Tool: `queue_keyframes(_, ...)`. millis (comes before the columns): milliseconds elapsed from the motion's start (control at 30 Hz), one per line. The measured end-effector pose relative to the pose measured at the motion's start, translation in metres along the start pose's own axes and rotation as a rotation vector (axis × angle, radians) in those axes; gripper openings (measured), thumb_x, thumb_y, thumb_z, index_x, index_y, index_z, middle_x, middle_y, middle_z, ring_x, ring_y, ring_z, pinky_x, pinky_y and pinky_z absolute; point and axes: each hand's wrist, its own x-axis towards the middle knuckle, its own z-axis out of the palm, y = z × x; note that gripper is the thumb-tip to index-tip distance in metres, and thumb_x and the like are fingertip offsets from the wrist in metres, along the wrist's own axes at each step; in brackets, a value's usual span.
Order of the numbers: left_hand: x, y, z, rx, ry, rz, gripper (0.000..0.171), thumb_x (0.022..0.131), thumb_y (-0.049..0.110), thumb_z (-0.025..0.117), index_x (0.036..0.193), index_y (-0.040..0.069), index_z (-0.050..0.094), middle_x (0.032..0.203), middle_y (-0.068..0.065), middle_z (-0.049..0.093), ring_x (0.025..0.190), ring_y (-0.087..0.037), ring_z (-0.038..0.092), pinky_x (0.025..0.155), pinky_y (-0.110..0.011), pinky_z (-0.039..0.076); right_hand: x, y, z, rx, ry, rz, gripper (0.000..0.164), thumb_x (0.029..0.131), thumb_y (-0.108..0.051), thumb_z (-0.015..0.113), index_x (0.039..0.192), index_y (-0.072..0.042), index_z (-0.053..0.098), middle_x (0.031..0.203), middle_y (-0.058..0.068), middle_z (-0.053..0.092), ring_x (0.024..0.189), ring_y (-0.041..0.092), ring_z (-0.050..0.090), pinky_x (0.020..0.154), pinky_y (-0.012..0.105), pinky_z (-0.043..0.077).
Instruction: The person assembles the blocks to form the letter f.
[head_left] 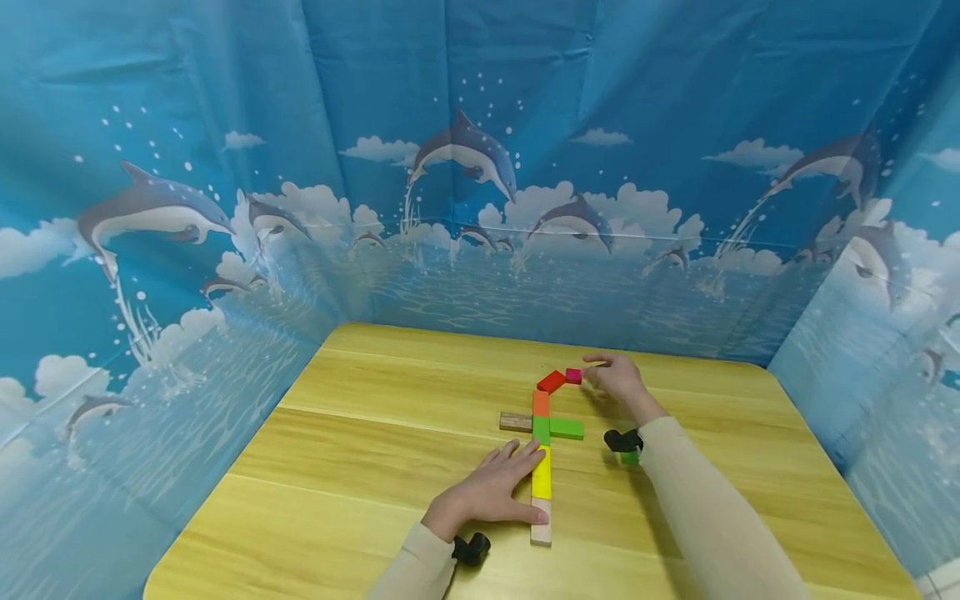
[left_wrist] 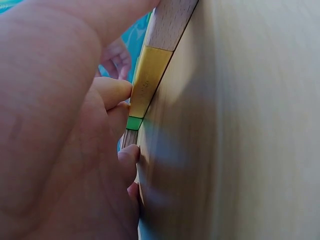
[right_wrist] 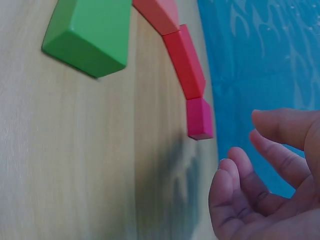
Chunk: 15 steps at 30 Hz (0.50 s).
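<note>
Wooden blocks form a line on the table, bending right at its far end. My left hand [head_left: 489,492] lies across the near part with fingers spread, fingertips at the yellow block [head_left: 542,477] and thumb on the pale wood block [head_left: 541,535]. Farther along come a green block [head_left: 541,430], an orange block [head_left: 541,403], a red block [head_left: 552,382] and a small pink block [head_left: 573,377]. A brown block [head_left: 515,422] and another green block [head_left: 567,429] branch off sideways. Beside the pink block is my right hand [head_left: 615,377], fingers loosely bent with nothing between them.
Another green piece [head_left: 630,458] lies partly hidden under the right wrist's black camera [head_left: 622,441]. The wood-grain table [head_left: 360,467] ends just beyond the pink block. A blue dolphin-print curtain [head_left: 465,283] hangs close behind and at the sides.
</note>
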Motion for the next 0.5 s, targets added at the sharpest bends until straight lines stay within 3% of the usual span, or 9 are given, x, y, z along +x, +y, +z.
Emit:
queue_keyframes(300, 0.0, -0.001, 0.001, 0.01, 0.004, 0.001, 0.094, 0.091, 0.067, 0.059, 0.163, 0.023, 0.018, 0.169, 0.006, 0.005, 0.154, -0.03, 0.003, 0.122, -0.053, 0.007, -0.02, 0.001, -0.016, -0.038, 0.021, -0.062, 0.044, 0.1, -0.022, 0.064, 0.141, -0.007, 0.059, 0.129, 0.019, 0.059, 0.118, 0.04, 0.056, 0.096, 0.055, 0.048)
queue_keyframes(500, 0.0, 0.0, 0.001, -0.004, 0.003, 0.006, 0.094, 0.092, 0.066, 0.06, 0.163, 0.023, 0.018, 0.169, 0.005, 0.005, 0.154, -0.031, 0.002, 0.122, -0.054, 0.007, -0.037, -0.003, -0.023, -0.087, 0.049, -0.065, 0.04, 0.1, -0.023, 0.064, 0.138, -0.01, 0.062, 0.129, 0.019, 0.06, 0.117, 0.038, 0.057, 0.093, 0.054, 0.05)
